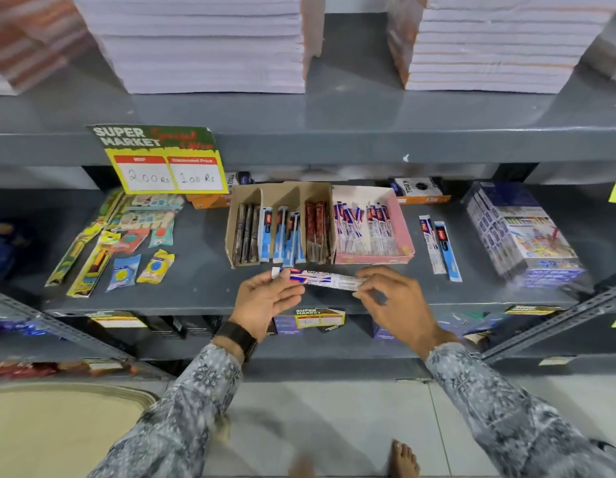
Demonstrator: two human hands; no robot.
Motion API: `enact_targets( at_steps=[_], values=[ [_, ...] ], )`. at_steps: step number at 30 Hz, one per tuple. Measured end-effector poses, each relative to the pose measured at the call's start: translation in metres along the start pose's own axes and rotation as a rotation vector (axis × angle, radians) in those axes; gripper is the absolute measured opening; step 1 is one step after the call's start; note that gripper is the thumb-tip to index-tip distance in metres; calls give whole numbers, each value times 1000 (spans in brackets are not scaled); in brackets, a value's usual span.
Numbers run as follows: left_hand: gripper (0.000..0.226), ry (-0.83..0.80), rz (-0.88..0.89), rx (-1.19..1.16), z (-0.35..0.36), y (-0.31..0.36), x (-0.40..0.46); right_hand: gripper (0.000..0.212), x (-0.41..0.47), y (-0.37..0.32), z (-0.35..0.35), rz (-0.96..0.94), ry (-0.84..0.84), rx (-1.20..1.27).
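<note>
both hands, left hand [265, 298] and right hand [391, 298], pinch the pen packet [329, 280] by its ends (thin grip); it could slip and fall below them.

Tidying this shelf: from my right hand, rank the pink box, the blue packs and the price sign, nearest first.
1. Pink box, just behind the right hand.
2. Blue packs, far right.
3. Price sign, upper left.

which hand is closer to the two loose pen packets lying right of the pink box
Right. The right hand pinches the held packet just below-left of the loose packets; the left hand grips its other end, farther left.
</note>
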State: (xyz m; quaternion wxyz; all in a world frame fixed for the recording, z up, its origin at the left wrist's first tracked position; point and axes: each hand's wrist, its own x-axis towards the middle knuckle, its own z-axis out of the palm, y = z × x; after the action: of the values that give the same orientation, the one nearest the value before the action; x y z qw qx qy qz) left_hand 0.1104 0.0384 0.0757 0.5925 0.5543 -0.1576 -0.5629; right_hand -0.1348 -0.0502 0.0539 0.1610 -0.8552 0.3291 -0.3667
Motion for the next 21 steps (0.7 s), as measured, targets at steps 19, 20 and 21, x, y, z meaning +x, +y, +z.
enact_targets(
  at_steps=[19,20,21],
  values=[
    [64,-110,450,1657,-34,-51,36,27,54,3,-19,874,141,442],
    [66,-96,463,1770,-37,-58,37,24,62,7,-16,914,212,414],
    [67,-69,491,1826,-39,-64,37,19,70,12,-14,944,255,330]
  ],
)
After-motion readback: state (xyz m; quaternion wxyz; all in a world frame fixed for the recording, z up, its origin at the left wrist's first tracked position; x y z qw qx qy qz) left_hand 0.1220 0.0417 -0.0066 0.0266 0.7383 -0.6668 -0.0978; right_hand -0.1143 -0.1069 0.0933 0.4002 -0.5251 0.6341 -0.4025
